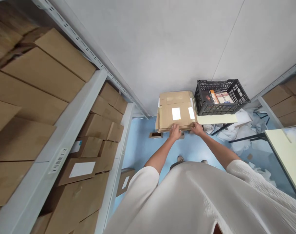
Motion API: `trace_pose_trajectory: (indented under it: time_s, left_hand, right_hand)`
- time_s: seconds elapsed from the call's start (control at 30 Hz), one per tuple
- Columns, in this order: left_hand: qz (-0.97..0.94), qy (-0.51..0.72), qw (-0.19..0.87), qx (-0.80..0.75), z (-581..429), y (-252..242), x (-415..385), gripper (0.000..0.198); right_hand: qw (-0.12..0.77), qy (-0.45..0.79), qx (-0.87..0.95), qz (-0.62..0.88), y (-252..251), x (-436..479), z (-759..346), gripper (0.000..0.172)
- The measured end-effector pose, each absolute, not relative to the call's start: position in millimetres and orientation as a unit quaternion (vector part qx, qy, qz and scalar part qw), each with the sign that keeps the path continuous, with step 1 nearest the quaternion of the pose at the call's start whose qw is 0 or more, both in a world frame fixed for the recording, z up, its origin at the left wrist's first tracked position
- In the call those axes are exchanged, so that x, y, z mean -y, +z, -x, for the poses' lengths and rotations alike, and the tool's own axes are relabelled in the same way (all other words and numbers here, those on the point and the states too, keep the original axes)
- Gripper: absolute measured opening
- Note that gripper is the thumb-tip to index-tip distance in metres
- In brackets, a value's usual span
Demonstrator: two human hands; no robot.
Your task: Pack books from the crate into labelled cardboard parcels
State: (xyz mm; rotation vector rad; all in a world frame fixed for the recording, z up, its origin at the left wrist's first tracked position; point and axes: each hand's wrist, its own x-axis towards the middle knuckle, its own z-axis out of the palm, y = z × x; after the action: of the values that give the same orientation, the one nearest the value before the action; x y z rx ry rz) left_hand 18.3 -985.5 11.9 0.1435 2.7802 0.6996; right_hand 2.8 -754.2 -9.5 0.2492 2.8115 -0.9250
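A stack of flattened cardboard boxes (175,110) with white labels lies against the wall ahead, at the left end of a pale table. My left hand (175,132) rests on the near edge of the stack, fingers curled over the cardboard. At the stack's near right corner, my right hand (197,128) grips the edge with closed fingers. Both arms reach forward from my white shirt.
A black plastic crate (221,96) holding books sits on the pale table (217,119) right of the stack. Metal shelving (72,117) full of cardboard boxes lines the left side. Crumpled white paper (242,130) lies on the blue floor. Another table (288,152) stands at right.
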Motion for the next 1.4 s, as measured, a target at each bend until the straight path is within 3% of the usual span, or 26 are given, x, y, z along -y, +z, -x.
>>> trace_pose_trajectory:
  time_s: [0.43, 0.7, 0.9, 1.17, 1.4]
  left_hand:
    - [-0.064, 0.213, 0.160, -0.962, -5, 9, 1017, 0.063]
    - [-0.079, 0.204, 0.148, -0.964, 0, 15, 1019, 0.058]
    - [-0.070, 0.206, 0.136, -0.966, 7, 21, 1024, 0.047]
    - [-0.112, 0.186, 0.052, -0.975, 25, 48, 1039, 0.055]
    - [-0.191, 0.183, 0.022, -0.964, 49, 71, 1050, 0.049]
  right_hand:
    - [0.019, -0.367, -0.922, -0.120, -3, 774, 16, 0.040]
    - [-0.029, -0.308, -0.951, -0.013, 0, 779, 16, 0.064]
    - [-0.002, -0.295, -0.955, 0.031, 19, 775, 29, 0.060]
    - [-0.079, -0.299, -0.951, 0.025, 40, 768, 34, 0.054]
    - [-0.074, -0.243, -0.967, -0.015, 52, 778, 24, 0.050]
